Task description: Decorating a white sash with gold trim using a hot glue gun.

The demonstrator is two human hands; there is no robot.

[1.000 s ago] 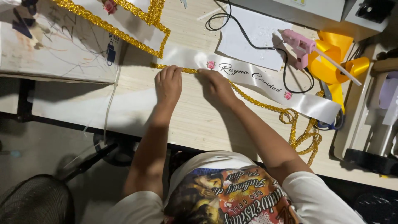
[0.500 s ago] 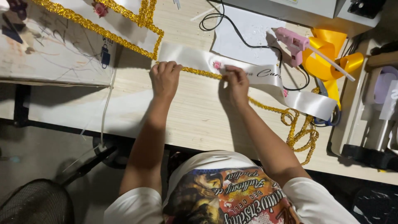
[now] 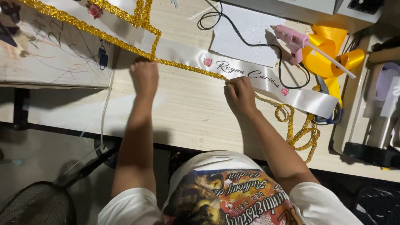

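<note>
The left hand (image 3: 144, 78) presses flat on the gold trim (image 3: 187, 67) along the near edge of the white satin sash (image 3: 246, 73); the right hand (image 3: 239, 95) pinches that trim. Since half a second ago the hands have spread wider apart. The sash lies across a pale wooden table (image 3: 191, 112), with a pink glue gun (image 3: 291, 39) and yellow ribbon (image 3: 329, 62) far right.

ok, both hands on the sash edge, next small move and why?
Probably slide the right hand further right along the gold trim, pressing it to the white sash. Trim between the hands lies against the sash edge, while beyond the right hand it hangs loose in coils. The left hand anchors the other end.
</note>
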